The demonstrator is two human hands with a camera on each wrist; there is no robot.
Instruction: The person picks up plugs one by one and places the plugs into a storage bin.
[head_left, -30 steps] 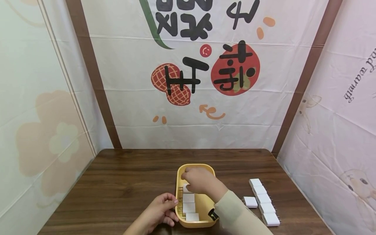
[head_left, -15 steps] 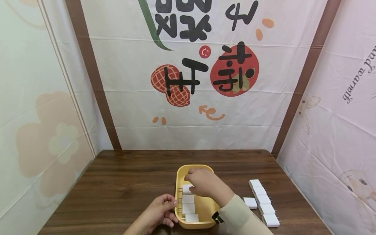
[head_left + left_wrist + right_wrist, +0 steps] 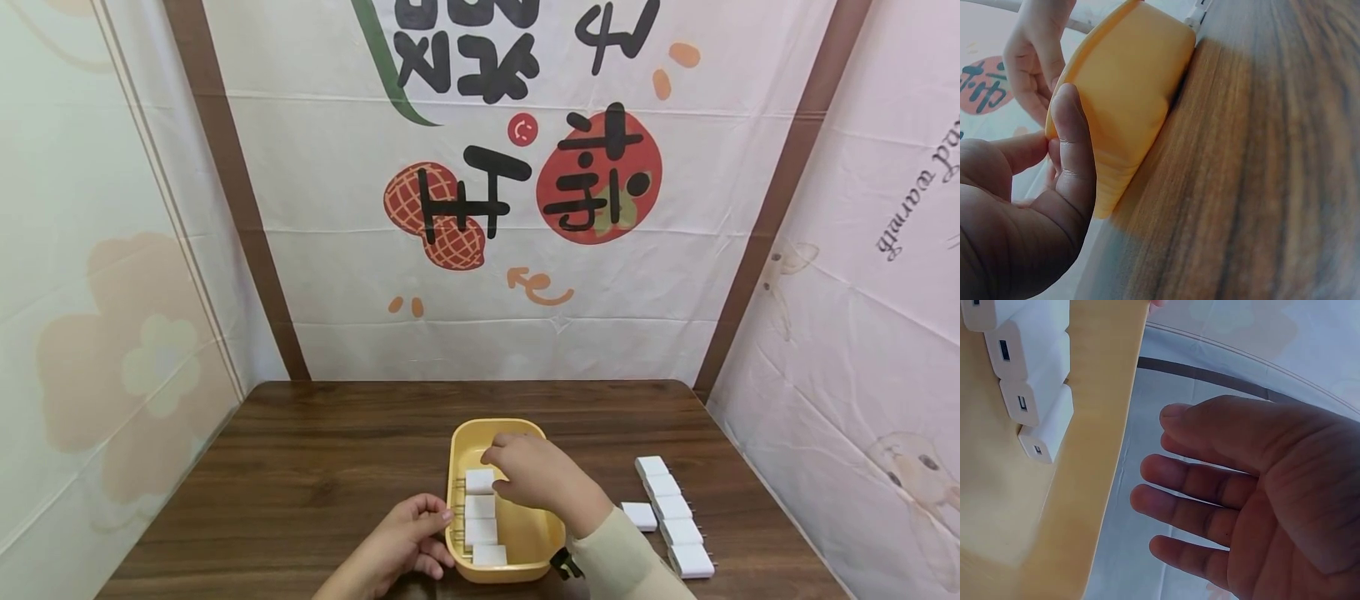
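My left hand [image 3: 412, 537] is at the left side of a yellow tray [image 3: 536, 529]. In the left wrist view, its thumb and a finger pinch the tray's rim [image 3: 1110, 81]. My right hand [image 3: 543, 475] hovers over the tray with loosely bent fingers and nothing between them, as the right wrist view shows. Several white USB chargers lie in a column along the tray's left side, prongs to the left. The far charger [image 3: 479, 481] is just beside the right fingertips. USB ports show on the chargers [image 3: 1035, 403] in the right wrist view.
Right of the tray, several white chargers [image 3: 672, 507] stand in a slanted row on the brown wooden table [image 3: 322, 450], prongs to the right. One separate charger [image 3: 638, 517] lies left of that row. Printed cloth [image 3: 360, 350] hangs behind the table and at both sides.
The right hand has let go of the far charger in the tray and drawn back to the right. The left hand stays at the tray's rim.
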